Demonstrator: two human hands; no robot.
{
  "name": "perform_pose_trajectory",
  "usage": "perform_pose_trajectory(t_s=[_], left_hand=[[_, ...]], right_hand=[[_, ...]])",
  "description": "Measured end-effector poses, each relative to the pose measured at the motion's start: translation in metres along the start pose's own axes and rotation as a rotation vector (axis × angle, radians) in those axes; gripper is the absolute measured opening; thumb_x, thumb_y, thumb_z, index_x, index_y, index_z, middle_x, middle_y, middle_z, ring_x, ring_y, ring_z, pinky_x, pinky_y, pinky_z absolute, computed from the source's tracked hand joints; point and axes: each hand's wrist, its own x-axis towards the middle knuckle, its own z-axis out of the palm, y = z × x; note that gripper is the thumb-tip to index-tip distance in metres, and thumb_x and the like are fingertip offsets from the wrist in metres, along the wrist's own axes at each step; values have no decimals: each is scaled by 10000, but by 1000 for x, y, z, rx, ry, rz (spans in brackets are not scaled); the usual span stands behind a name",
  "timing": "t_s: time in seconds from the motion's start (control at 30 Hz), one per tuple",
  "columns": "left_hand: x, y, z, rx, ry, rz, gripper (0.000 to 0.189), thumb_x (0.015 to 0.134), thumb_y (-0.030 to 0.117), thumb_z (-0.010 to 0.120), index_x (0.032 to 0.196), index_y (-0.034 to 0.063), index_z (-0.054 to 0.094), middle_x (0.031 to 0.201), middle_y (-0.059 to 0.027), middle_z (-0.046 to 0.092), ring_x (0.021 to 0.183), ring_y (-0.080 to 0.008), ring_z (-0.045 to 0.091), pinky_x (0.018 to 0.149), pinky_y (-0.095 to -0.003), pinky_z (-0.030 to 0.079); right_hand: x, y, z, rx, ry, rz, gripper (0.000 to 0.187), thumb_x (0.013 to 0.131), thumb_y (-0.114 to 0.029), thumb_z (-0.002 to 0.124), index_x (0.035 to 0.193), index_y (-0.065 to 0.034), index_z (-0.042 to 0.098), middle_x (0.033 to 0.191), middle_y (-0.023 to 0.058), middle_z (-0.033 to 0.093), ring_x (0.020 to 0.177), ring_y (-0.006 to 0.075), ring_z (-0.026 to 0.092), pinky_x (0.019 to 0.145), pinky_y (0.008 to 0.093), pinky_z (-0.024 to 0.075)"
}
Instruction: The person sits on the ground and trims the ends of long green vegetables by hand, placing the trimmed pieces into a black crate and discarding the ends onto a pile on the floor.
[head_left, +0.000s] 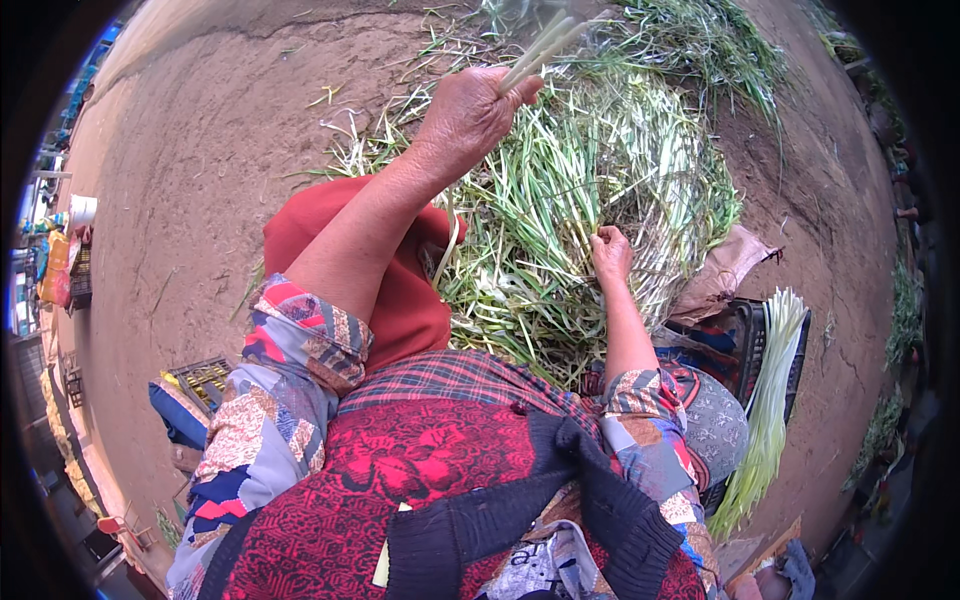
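Observation:
My left hand (480, 105), raised beyond the red cloth, is closed around a few pale stalks (541, 52) whose far ends are blurred. Below and to the right of it spreads a wide heap of long green leafy stalks (547, 172), mixed with whitish and dried ones. At the near side of this heap, my right hand (613, 253) pinches the gathered ends of some green stalks between thumb and fingers. A red cloth (330, 225) lies under my left forearm, over my leg.
To my right, a bundle of long pale stalks (765, 412) lies across a black plastic crate (748, 337). A brownish sack (720, 274) sits beside the heap. More greens (690, 45) lie on the bare earth beyond. Another crate (202, 379) stands behind my left elbow.

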Motion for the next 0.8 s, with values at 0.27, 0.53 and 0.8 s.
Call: perform_pose_trajectory(t_s=[0.27,0.53,0.8], left_hand=[[2,7,11,169,-82,48,288,806,335,696,846,50,692,598,-74,591,545,-142,542,543,-309,443],[3,20,18,223,125,254,154,746,35,682,881,104,699,802,-68,629,709,-200,621,631,-324,499],[-4,33,31,14,152,507,263,728,-73,587,903,92,693,835,-78,638,739,-230,643,640,-311,524]], right_hand=[[7,-78,-59,513,299,-225,111,802,-43,577,902,-8,605,779,28,597,692,110,552,673,256,471],[-15,-149,-149,596,306,-378,233,915,-233,593,949,-11,652,671,-37,510,600,54,403,539,222,351],[-40,-174,-151,529,38,-313,250,936,-169,470,1084,-16,601,818,27,680,588,38,408,558,188,362]])
